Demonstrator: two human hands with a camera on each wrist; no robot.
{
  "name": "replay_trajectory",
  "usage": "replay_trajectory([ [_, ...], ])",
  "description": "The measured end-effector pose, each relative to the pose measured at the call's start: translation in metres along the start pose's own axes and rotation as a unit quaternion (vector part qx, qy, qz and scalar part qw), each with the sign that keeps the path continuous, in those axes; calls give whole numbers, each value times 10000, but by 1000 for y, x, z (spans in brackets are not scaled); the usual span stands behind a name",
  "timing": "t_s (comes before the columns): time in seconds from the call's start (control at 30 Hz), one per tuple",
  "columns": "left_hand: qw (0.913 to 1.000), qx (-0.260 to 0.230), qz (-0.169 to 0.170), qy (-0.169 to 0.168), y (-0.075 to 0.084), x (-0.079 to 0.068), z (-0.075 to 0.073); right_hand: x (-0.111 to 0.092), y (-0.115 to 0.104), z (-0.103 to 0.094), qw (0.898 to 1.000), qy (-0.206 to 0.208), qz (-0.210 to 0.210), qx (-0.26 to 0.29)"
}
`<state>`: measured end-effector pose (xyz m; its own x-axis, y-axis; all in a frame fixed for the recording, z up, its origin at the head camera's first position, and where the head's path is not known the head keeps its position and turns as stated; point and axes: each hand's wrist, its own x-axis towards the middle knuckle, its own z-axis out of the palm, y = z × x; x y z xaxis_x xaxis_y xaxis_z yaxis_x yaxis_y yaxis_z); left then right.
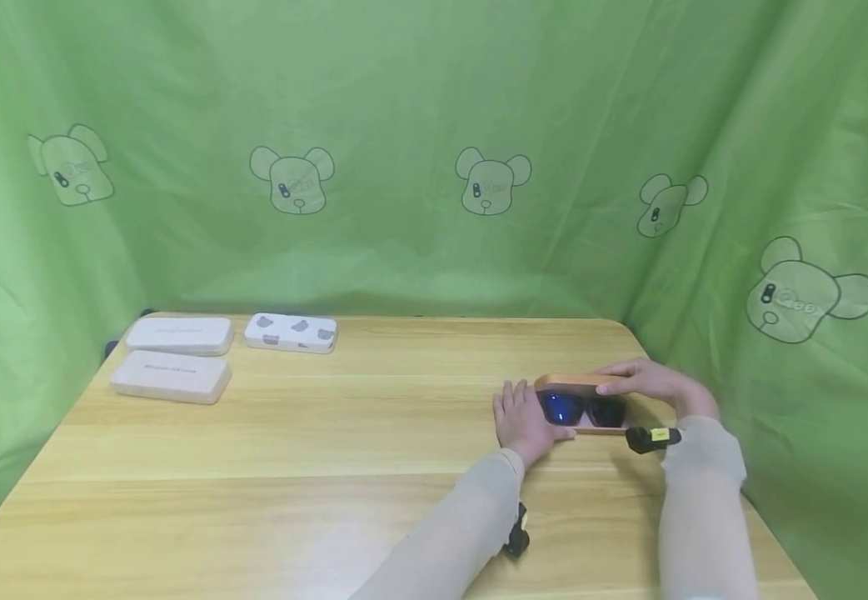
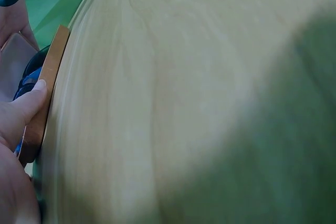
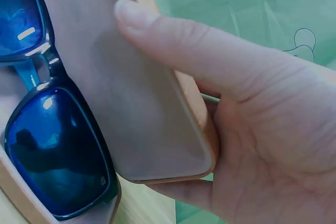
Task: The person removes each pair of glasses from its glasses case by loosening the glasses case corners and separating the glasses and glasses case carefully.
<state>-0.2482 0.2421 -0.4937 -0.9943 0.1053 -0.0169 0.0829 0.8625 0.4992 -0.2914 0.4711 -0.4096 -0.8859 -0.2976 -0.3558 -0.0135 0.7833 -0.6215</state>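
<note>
Sunglasses [image 1: 565, 409] with blue mirrored lenses lie in an open orange-brown glasses case [image 1: 601, 431] at the table's right. My left hand [image 1: 526, 423] grips the case's left end; in the left wrist view its thumb [image 2: 32, 96] presses on the front edge. My right hand [image 1: 655, 385] holds the raised lid [image 3: 152, 124], thumb on the pale lining and other fingers behind it. The lid stands tilted up behind the sunglasses [image 3: 58, 150]. Part of the case's left end is hidden by my left hand.
At the table's [image 1: 291, 467] far left lie a white glasses case [image 1: 179, 335] and a pale beige one [image 1: 172, 377] in front of it. A white case with grey patches [image 1: 291, 332] lies to their right. Green curtain [image 1: 404, 242] surrounds the table's back and sides.
</note>
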Motion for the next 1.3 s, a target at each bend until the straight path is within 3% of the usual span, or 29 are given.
replay_trajectory([
  [0.17,10000,34,1,-2,0,0,1,-5,-4,6,9990,320,-319,-47],
  [0.33,10000,-32,2,-28,0,1,1,-6,-6,17,9938,954,-483,-294],
  [0.67,9999,-52,73,-65,-1,-2,-3,-6,-2,37,9733,2010,-939,-588],
  [0.97,9999,-130,90,-20,0,-5,-3,-21,-7,47,9659,2232,-811,-1037],
  [1.3,9999,-122,85,-44,0,-5,-4,-35,-12,54,9578,2500,-857,-1135],
])
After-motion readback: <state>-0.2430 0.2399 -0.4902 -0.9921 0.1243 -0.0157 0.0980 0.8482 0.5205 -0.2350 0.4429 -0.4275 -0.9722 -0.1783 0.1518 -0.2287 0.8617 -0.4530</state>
